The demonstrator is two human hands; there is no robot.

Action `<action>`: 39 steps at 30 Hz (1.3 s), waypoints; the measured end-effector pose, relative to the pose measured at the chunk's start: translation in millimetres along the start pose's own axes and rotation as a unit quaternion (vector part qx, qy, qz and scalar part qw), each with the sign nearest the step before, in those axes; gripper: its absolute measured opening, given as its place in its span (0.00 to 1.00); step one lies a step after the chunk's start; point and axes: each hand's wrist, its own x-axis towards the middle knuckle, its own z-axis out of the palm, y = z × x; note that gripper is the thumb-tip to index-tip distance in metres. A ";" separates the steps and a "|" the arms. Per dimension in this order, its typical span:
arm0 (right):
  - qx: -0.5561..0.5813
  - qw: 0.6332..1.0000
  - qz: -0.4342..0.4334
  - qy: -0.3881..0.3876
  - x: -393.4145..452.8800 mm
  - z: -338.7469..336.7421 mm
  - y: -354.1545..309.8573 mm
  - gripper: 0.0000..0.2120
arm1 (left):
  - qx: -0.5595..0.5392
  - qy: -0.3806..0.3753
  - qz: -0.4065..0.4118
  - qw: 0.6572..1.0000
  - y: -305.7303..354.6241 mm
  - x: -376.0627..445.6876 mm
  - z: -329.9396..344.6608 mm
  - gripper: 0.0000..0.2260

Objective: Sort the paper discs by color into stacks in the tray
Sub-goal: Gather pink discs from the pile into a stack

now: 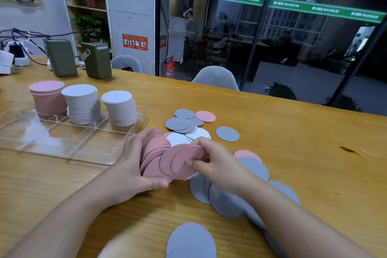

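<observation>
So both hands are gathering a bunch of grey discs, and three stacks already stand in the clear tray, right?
Not quite: the head view shows the left hand and right hand holding pink discs, not grey. Three stacks do stand in the clear tray.

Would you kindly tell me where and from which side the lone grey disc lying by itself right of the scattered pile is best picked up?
The lone grey disc lies flat on the table, touching nothing, so there is no face to grasp. I would probably come from above at its near or right rim, press and slide it slightly, then pinch the lifted edge. The right hand is nearer, though it now holds pink discs.
</observation>
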 end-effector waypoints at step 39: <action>-0.444 0.830 0.206 -0.266 -6.9 -85.0 10.9 0.41 | 0.000 0.032 0.007 0.999 1.8 0.0 5.8 0.44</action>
